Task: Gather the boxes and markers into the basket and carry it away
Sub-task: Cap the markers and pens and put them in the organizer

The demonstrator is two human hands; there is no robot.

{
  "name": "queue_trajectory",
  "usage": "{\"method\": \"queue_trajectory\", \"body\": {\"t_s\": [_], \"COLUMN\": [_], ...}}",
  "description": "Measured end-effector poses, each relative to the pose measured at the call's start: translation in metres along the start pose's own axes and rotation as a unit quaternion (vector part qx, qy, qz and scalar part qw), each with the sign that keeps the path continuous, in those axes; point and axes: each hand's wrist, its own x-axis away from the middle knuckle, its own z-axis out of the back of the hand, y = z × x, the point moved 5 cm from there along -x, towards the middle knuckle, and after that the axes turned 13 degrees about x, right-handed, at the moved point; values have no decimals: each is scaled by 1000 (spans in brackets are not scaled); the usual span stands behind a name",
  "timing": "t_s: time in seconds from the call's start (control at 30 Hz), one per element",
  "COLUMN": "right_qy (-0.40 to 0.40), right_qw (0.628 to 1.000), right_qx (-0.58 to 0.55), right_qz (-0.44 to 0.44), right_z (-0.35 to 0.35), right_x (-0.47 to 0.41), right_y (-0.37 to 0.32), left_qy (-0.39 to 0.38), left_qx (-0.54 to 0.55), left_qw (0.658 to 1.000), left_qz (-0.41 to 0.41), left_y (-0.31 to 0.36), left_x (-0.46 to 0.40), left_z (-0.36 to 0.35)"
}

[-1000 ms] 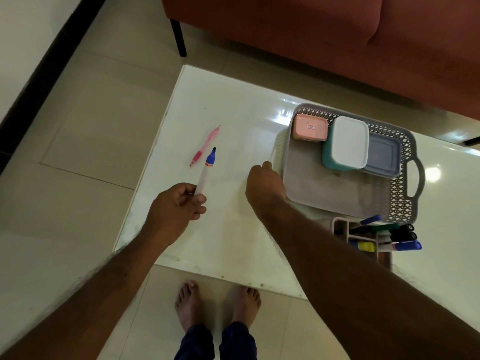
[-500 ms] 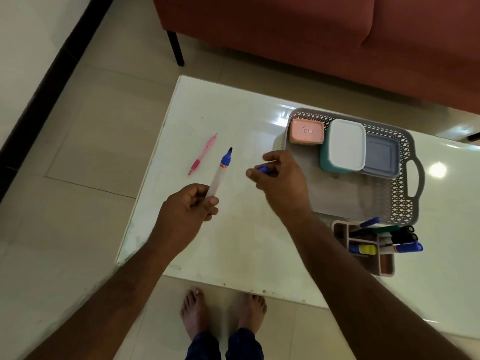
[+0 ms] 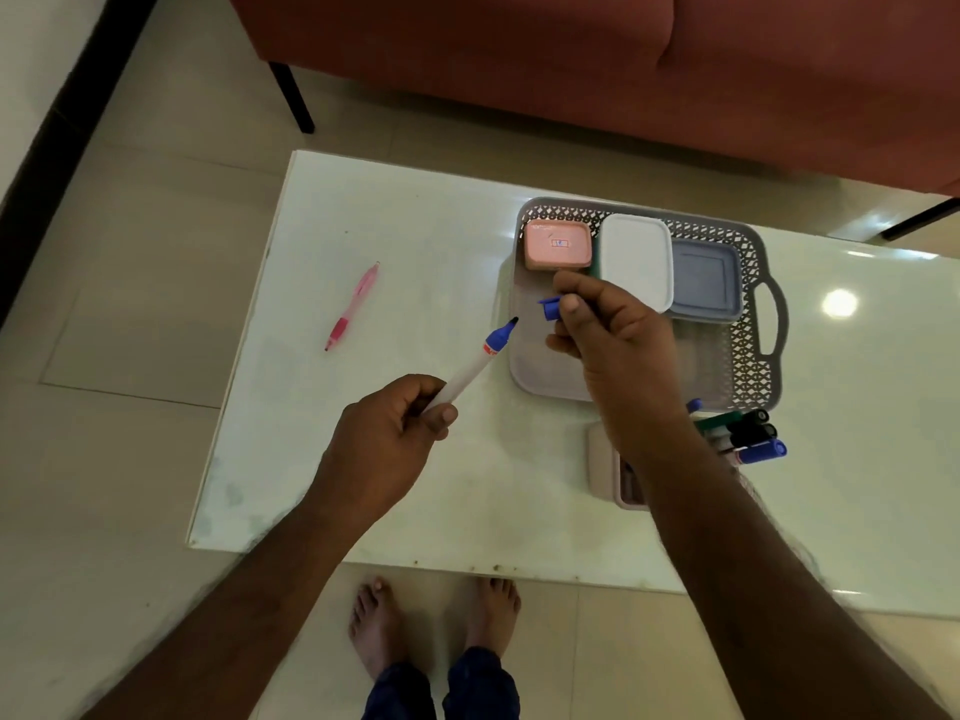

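My left hand [image 3: 387,439] grips a white marker [image 3: 475,368] by its barrel, its uncapped blue tip pointing up and right. My right hand [image 3: 613,335] pinches the blue cap [image 3: 549,308] just right of that tip, over the left part of the grey basket [image 3: 756,356]. Inside the basket, along its far side, lie a pink box [image 3: 557,245], a white-lidded teal box [image 3: 636,267] and a grey-blue box [image 3: 706,280]. A pink pen [image 3: 353,307] lies alone on the table to the left.
A pink holder [image 3: 602,467] with several markers [image 3: 748,433] lies on the white table [image 3: 395,226] just in front of the basket, partly hidden by my right arm. A red sofa [image 3: 571,59] stands beyond the table. My bare feet show below the near edge.
My right hand lifted the blue cap off the table by the basket and rose over the basket. My left hand brought the marker's tip up and right, close to the cap.
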Motion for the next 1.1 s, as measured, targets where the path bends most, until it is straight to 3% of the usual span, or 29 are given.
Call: {"method": "queue_trajectory", "body": {"t_s": [0.73,1.1], "right_qy": [-100,-82], "right_qw": [981,993], "right_qx": [164,89], "right_qz": [39,3], "right_z": [2,2], "right_x": [15,25], "right_y": [10,21], "left_qy": [-16,-31], "left_qx": [-69,-55], "left_qw": [996,996], "left_qz": [-55,-70], "left_y": [13,12], "left_x": [11,16], "left_z": [-4,-4]}}
